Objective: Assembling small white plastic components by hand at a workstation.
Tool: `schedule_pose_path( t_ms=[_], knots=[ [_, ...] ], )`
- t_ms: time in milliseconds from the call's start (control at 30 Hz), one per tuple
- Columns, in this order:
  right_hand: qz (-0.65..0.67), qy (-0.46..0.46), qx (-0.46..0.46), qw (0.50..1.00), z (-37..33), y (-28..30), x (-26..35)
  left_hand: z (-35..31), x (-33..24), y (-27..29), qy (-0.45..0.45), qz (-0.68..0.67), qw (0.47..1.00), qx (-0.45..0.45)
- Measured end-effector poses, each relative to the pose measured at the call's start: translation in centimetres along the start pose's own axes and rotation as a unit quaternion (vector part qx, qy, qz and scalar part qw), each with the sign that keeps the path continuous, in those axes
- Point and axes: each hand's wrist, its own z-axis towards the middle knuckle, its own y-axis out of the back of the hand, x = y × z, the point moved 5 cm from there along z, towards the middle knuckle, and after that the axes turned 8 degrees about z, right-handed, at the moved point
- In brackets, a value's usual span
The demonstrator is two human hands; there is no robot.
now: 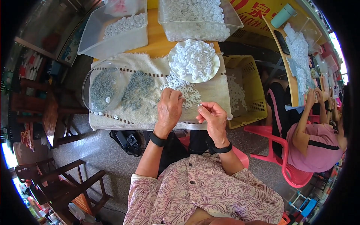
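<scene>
Head view: right hand (215, 115) in a pinch on a white piece (200, 105), left hand (169, 108) nearby (grip unclear)

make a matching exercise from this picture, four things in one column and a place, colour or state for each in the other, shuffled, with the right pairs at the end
Column one
1. plate
2. round tub
3. crate
4. right hand

Column two
A. yellow, to the right of the table
B. pinching a small white piece between thumb and finger
C. heaped with white pieces
D. clear, at the left side of the cloth, with grey pieces inside

Right pairs: 1-C, 2-D, 3-A, 4-B
</scene>
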Motion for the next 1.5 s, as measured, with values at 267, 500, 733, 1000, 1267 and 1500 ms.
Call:
schedule_pose_path(
  t_ms=[267,500,733,1000,1267,1500],
  knots=[
    [-0.004,0.015,0.000,1.000,-0.7,-0.6,1.0,-3.6,1.1,0.2,0.267,-0.530,0.803,0.050],
    [0.005,0.018,0.038,0.999,-1.8,-2.4,1.4,-6.0,0.2,0.8,0.323,-0.639,0.695,0.071],
    [-0.005,0.003,0.073,0.997,-2.9,-4.0,1.2,-7.1,0.5,1.0,0.320,-0.709,0.624,0.079],
    [-0.066,0.028,0.088,0.994,-3.7,-5.6,1.2,-7.6,1.1,1.2,0.295,-0.701,0.645,0.073],
    [-0.099,0.046,0.108,0.988,-3.9,-6.5,1.1,-8.2,1.5,1.2,0.299,-0.700,0.645,0.059],
    [-0.097,0.049,0.110,0.988,-4.0,-6.7,0.9,-8.2,1.6,1.3,0.287,-0.684,0.669,0.050]
  ],
)
